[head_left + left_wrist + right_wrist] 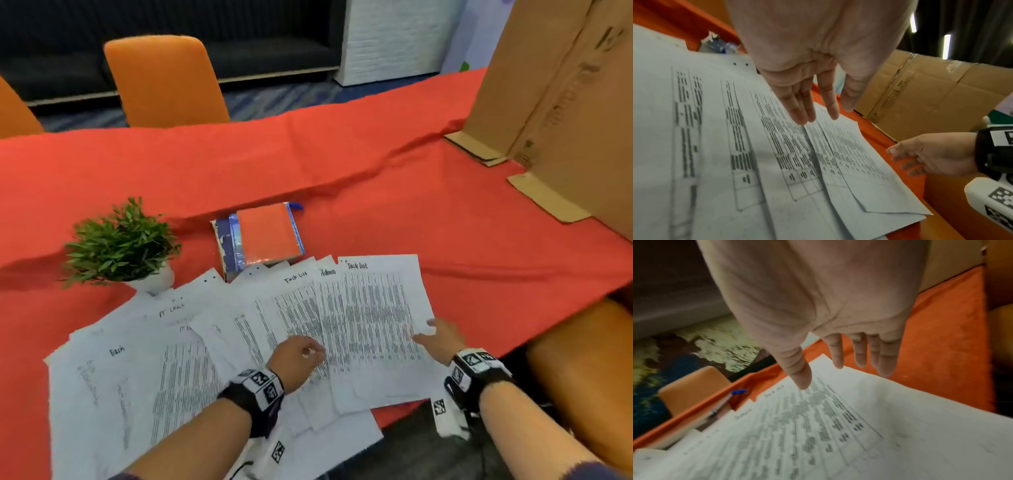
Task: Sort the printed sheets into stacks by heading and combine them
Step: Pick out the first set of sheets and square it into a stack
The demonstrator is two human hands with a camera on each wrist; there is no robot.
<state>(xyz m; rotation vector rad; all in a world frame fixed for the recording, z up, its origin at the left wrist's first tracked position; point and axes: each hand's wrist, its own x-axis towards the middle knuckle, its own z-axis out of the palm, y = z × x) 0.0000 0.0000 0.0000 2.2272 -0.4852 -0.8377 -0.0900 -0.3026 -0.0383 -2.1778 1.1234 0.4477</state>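
Left hand (297,356) covers sheets (219,342) with blurred, unreadable print.

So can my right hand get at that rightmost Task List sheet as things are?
Probably yes: the right hand is open at the right edge of the Task List sheet, which lies on top of the fanned pile with nothing covering it.
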